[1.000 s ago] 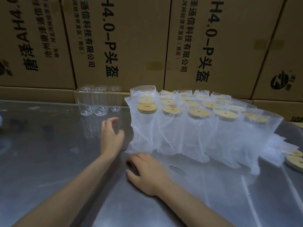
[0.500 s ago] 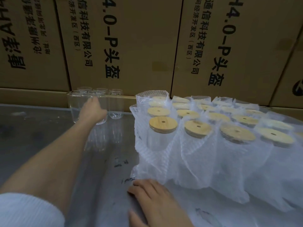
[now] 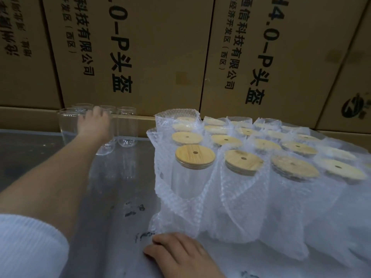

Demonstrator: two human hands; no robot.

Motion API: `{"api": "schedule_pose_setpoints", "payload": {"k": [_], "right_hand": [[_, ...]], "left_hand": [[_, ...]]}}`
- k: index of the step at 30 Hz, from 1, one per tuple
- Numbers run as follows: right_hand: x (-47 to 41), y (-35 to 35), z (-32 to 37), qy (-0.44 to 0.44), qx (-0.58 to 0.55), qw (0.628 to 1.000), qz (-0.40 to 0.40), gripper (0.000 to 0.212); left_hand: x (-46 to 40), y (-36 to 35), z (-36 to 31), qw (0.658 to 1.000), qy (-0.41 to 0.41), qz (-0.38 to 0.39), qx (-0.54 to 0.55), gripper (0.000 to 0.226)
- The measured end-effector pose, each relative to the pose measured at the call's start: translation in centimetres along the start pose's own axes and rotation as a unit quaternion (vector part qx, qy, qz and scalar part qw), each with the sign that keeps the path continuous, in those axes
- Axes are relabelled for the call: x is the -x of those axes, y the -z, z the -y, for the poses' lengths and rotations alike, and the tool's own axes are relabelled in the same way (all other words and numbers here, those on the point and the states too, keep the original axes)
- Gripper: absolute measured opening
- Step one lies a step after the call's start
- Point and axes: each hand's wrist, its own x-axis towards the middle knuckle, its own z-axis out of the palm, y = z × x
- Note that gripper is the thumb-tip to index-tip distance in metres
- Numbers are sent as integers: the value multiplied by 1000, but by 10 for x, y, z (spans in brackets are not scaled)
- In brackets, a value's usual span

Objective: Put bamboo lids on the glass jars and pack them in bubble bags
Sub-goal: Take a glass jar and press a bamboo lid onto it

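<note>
Many lidded jars sitting bagged already; several bare glass jars waiting far left.
Left hand is reaching among them, grip unclear; right hand is resting flat, holding nothing.

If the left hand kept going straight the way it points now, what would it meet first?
The left hand is already among the empty glass jars at the back of the table. Going straight on it would probably meet one of these first, then the cardboard boxes; depth is unclear.

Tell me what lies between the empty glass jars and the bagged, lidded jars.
Head view: only bare metal tabletop separates empty glass jars from bagged jars.
</note>
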Motion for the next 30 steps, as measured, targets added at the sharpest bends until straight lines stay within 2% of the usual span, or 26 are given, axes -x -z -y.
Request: {"api": "schedule_pose_setpoints", "payload": {"k": [1,2,4,7,10,15,17,18,20,24,28,30], "right_hand": [[-3,12,-1,35,26,995,84,26],[-13,19,-2,20,57,992,114,35],[-14,33,-11,20,67,990,120,42],[-16,31,-7,50,-41,987,146,43],[-15,29,-13,64,-70,986,138,48],[-15,33,-9,51,-48,987,144,43],[-15,36,-8,37,-41,988,142,39],[-15,38,-6,22,-42,990,136,36],[-13,43,-4,-4,-33,993,112,35],[-4,49,-4,-13,-44,997,67,57],[10,62,-1,7,-157,986,55,95],[24,73,0,6,-200,980,20,99]], "left_hand": [[3,-3,1,1000,-13,-27,-8,59],[7,-6,2,998,-29,-50,-10,58],[18,-11,3,995,-62,-73,-6,53],[45,-9,-1,990,-122,-56,-42,41],[84,2,-6,980,-183,-42,-58,39],[165,40,-5,950,-281,-135,20,22],[202,57,-5,936,-307,-166,49,7],[219,64,-5,929,-318,-175,66,8],[253,76,-5,917,-335,-194,96,27],[317,96,-6,895,-346,-243,143,29],[362,118,-14,861,-390,-257,203,22],[376,128,-22,845,-393,-255,257,18]]}}
